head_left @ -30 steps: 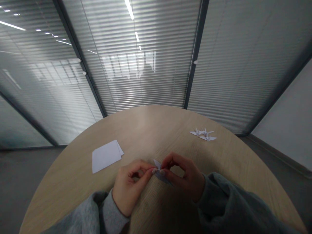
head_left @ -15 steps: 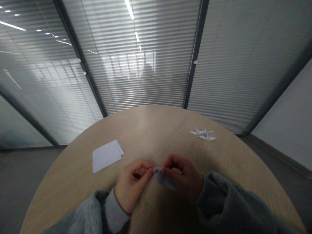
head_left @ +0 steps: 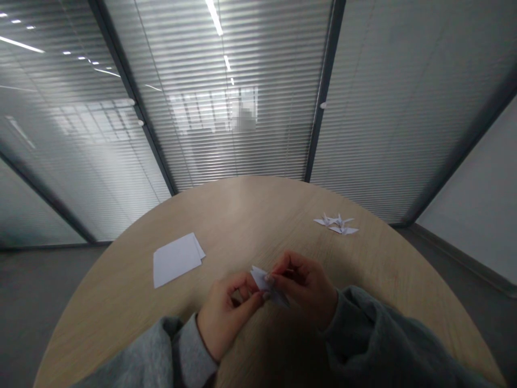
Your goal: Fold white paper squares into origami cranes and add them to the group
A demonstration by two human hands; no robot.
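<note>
Head view: L hand (head_left: 228,313) & R hand (head_left: 304,289) are both pinching one small white folded-paper pc (head_left: 262,280), prob. mid-fold.
Hands are sitting close together, thumb + fingers of each gripping the pc over the near-middle of the pale, wood-grain, round-edged bench (head_left: 242,215). Done, by the look: approx 3 white, pointed, bird-like folded-paper figs (head_left: 343,230), lying clustered far R (overlapping, exact no. unclear). Not done, I'd judge: the pc, which is showing pointed flaps but no clear bird shape, plus flat white paper sheets (head_left: 176,261), lying unfolded & slightly askew, L of hands. Finer creases: can't tell.
</note>
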